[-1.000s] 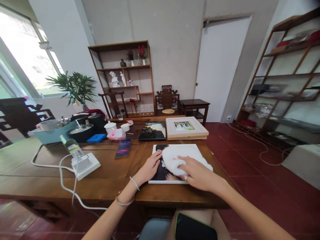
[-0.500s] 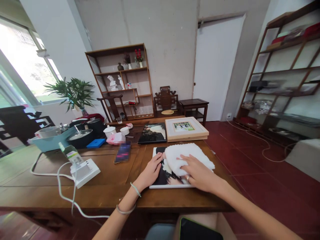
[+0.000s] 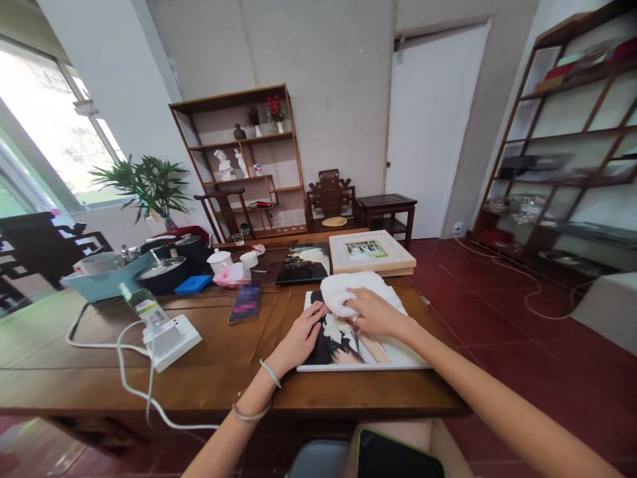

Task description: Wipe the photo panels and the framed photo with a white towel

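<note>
A photo panel [image 3: 343,355] with a white edge lies flat near the table's front edge, its picture partly covered. My left hand [image 3: 299,337] rests on the panel's left side, fingers stretched out and flat. With my right hand [image 3: 375,312] I grip a fluffy white cloth [image 3: 338,292], bunched against the panel's far part. Just beyond lie a dark photo panel [image 3: 301,265] and a light wooden picture frame [image 3: 343,265] with a small photo inside.
Left on the wooden table [image 3: 223,378] are a white box [image 3: 179,345], a white cable [image 3: 129,385], a blurred phone [image 3: 245,302], a blue box [image 3: 193,284], a lidded white cup [image 3: 219,261] and dark pots [image 3: 164,275]. A shelf [image 3: 562,179] stands at right.
My right hand has slid the white cloth away from me and slightly left, baring more of the panel's lower right part. My left hand has stayed on the panel's left side.
</note>
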Demonstrator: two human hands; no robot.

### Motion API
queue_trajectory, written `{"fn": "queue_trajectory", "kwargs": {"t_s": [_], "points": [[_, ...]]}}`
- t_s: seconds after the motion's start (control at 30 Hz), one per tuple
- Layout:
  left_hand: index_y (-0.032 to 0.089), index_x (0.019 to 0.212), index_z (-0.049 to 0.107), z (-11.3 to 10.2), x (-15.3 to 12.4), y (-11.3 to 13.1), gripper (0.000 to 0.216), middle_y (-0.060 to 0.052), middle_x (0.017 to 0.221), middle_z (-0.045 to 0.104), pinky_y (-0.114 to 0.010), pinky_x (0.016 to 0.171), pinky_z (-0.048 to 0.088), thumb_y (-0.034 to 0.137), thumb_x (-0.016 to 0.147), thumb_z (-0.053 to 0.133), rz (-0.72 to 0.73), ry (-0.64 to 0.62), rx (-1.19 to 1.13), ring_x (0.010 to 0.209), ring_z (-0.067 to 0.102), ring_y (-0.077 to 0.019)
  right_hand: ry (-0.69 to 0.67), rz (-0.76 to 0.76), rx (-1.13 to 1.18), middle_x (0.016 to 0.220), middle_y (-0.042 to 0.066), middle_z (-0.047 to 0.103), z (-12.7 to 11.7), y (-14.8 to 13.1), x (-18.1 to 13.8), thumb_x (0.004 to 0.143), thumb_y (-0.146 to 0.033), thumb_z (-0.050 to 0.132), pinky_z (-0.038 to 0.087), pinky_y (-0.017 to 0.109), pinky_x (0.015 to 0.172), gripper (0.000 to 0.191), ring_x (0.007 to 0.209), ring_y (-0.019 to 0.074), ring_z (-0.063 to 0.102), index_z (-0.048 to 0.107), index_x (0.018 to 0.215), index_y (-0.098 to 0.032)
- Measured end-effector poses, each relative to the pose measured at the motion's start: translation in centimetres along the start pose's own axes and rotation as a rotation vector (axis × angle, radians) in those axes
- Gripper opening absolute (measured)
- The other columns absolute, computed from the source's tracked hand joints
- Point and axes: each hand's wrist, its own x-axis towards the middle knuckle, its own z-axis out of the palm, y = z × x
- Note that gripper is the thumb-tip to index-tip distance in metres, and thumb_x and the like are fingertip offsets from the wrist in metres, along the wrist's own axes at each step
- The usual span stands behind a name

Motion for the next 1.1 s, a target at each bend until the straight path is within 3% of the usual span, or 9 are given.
{"fn": "queue_trajectory", "kwargs": {"t_s": [0.17, 0.33, 0.5, 0.6, 0.9, 1.0, 1.1], "points": [[0.019, 0.128, 0.05, 0.1, 0.0, -0.1, 0.041, -0.01, 0.139, 0.046, -0.043, 0.109, 0.032, 0.018, 0.089, 0.038, 0.011, 0.019, -0.009, 0.131, 0.039, -0.0212, 0.005, 0.017, -0.015, 0.129, 0.019, 0.052, 0.7, -0.9, -1.3, 0.076, -0.011, 0.046, 0.025, 0.049, 0.104, 0.038, 0.127, 0.0306, 0.037, 0.063, 0.11, -0.012], [0.018, 0.128, 0.05, 0.1, 0.0, 0.1, 0.041, -0.011, 0.139, 0.045, -0.043, 0.109, 0.032, 0.018, 0.089, 0.038, 0.004, 0.022, 0.011, 0.13, 0.039, -0.0208, -0.06, 0.015, 0.065, 0.138, 0.013, 0.045, -0.2, -3.8, -6.5, 0.072, -0.007, 0.045, 0.019, 0.052, 0.109, 0.042, 0.133, 0.0289, 0.029, 0.063, 0.109, -0.015], [0.02, 0.13, 0.049, 0.2, 0.0, 0.2, 0.043, -0.009, 0.139, 0.045, -0.044, 0.109, 0.031, 0.016, 0.089, 0.037, 0.012, 0.032, 0.002, 0.13, 0.04, -0.0207, -0.144, -0.007, 0.152, 0.141, 0.006, 0.042, -1.8, -5.7, -10.2, 0.069, -0.007, 0.047, 0.015, 0.049, 0.112, 0.034, 0.136, 0.0258, 0.024, 0.068, 0.092, -0.019], [0.022, 0.129, 0.049, 0.1, 0.1, 0.3, 0.044, -0.007, 0.138, 0.047, -0.042, 0.109, 0.032, 0.014, 0.087, 0.038, 0.021, 0.045, -0.021, 0.128, 0.043, -0.0201, -0.119, -0.021, 0.179, 0.139, 0.006, 0.044, -2.0, -4.6, -10.0, 0.068, -0.005, 0.046, 0.018, 0.047, 0.112, 0.035, 0.134, 0.0233, 0.028, 0.067, 0.092, -0.019], [0.014, 0.125, 0.053, -0.4, 0.2, 1.4, 0.041, -0.013, 0.137, 0.048, -0.043, 0.109, 0.032, 0.017, 0.088, 0.037, -0.042, 0.014, -0.002, 0.128, 0.042, -0.022, 0.025, 0.142, -0.039, 0.133, 0.016, 0.049, -0.4, 3.0, -5.7, 0.07, -0.007, 0.044, 0.024, 0.046, 0.108, 0.04, 0.13, 0.0253, 0.036, 0.064, 0.104, -0.012], [0.014, 0.124, 0.054, -0.2, 0.2, 1.2, 0.04, -0.013, 0.135, 0.05, -0.043, 0.109, 0.032, 0.017, 0.088, 0.037, -0.03, 0.041, -0.012, 0.128, 0.044, -0.022, 0.03, 0.172, -0.052, 0.133, 0.018, 0.049, -0.2, 3.5, -5.6, 0.071, -0.008, 0.043, 0.023, 0.045, 0.108, 0.041, 0.13, 0.026, 0.035, 0.063, 0.107, -0.01], [0.019, 0.123, 0.055, 0.0, 0.1, 0.9, 0.04, -0.009, 0.135, 0.051, -0.044, 0.109, 0.032, 0.016, 0.087, 0.04, -0.022, 0.067, -0.036, 0.127, 0.044, -0.0215, 0.038, 0.173, -0.047, 0.135, 0.017, 0.047, -0.1, 2.1, -5.9, 0.07, -0.007, 0.044, 0.022, 0.048, 0.108, 0.04, 0.131, 0.028, 0.032, 0.065, 0.103, -0.011]]}}
